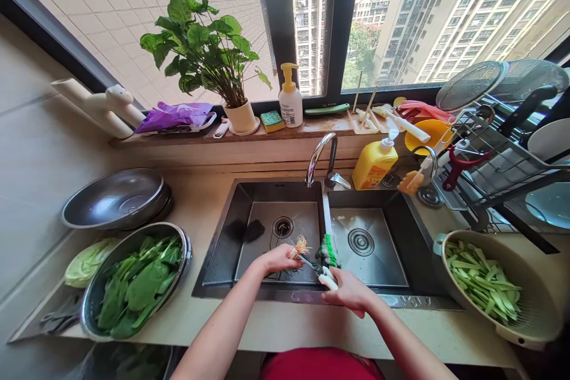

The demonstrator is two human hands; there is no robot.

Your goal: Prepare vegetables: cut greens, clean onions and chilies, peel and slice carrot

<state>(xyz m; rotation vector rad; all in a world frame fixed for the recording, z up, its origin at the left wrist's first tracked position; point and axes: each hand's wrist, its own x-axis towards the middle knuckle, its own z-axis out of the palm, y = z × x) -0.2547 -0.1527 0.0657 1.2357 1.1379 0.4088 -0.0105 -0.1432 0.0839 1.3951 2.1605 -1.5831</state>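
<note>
Over the left basin of the double sink (222,231), my left hand (276,259) is closed on a small vegetable stub with pale orange roots (301,244). My right hand (348,291) is closed round the white handle of a knife (317,270), whose blade points at the root end. A green scrubbing brush (328,249) lies on the divider between the two basins, just beyond the knife. Dark trimmings lie on the basin floor under my hands.
A steel bowl of spinach leaves (138,282) and a cabbage (86,261) sit on the counter at left, behind them an empty steel basin (113,199). A beige colander of cut green stems (490,285) stands at right. Tap (318,157), yellow soap bottle (374,163), dish rack (503,154).
</note>
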